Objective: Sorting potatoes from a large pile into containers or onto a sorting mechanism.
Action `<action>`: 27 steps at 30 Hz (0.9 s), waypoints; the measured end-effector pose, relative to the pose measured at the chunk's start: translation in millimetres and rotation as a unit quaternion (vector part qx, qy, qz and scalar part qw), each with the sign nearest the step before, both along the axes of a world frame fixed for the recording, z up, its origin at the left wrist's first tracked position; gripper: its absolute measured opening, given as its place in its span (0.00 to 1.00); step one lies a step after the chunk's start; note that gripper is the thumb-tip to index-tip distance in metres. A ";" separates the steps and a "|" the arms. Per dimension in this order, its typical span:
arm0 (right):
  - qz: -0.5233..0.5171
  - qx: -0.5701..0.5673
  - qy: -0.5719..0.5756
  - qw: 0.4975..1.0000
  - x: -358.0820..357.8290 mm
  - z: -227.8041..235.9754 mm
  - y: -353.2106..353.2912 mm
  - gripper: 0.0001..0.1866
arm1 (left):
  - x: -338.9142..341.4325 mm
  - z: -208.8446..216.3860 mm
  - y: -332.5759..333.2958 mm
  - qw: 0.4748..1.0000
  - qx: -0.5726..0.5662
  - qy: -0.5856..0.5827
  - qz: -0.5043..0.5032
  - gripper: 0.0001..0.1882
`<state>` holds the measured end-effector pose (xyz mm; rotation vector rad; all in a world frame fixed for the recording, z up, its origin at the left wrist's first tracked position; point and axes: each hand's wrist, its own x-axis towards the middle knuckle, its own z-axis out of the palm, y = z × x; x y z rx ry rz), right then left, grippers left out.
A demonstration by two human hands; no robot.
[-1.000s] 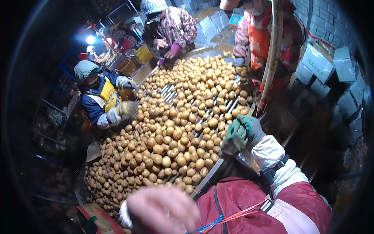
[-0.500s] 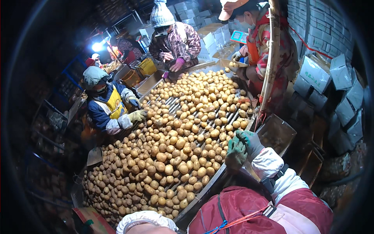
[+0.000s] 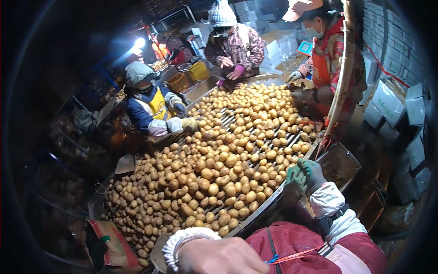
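Close together, green-gloved hands (image 3: 312, 173) are held near the potatoes (image 3: 231, 160).

A produce-packing shed: potatoes (image 3: 207, 173) heap a slatted table (image 3: 226, 120) near stacked cartons (image 3: 388, 102).

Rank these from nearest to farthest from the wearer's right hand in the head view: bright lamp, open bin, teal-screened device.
1. Open bin: just right of the gloved right hand.
2. Teal-screened device: farther off, upper right.
3. Bright lamp: background, upper left.
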<state>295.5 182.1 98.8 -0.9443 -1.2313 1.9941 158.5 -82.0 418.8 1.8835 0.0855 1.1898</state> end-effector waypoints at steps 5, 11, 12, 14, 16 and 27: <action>-0.006 -0.015 0.002 1.000 -7.8 -9.7 4.5 0.14 | 20.2 -19.3 -7.6 0.986 0.065 -0.081 0.127 0.12; 0.015 -0.065 0.023 0.998 -16.6 1.0 -3.5 0.13 | -17.5 -30.2 -16.4 0.988 -0.032 -0.116 0.093 0.12; 0.023 -0.040 0.023 0.999 -15.7 -4.4 -2.1 0.12 | -27.5 -36.9 -12.3 0.989 -0.087 -0.115 0.045 0.11; 0.055 -0.062 0.092 0.992 -27.2 -5.9 2.1 0.11 | -4.1 -68.7 -29.0 0.906 -0.133 -0.256 0.309 0.22; 0.112 -0.088 0.170 0.975 -25.4 13.4 0.6 0.11 | -34.7 -111.1 -15.7 0.887 -0.237 -0.187 0.350 0.11; 0.125 0.129 0.047 0.983 -65.7 -21.3 -2.1 0.14 | -39.8 -340.4 1.6 0.607 -0.723 -0.176 0.280 0.33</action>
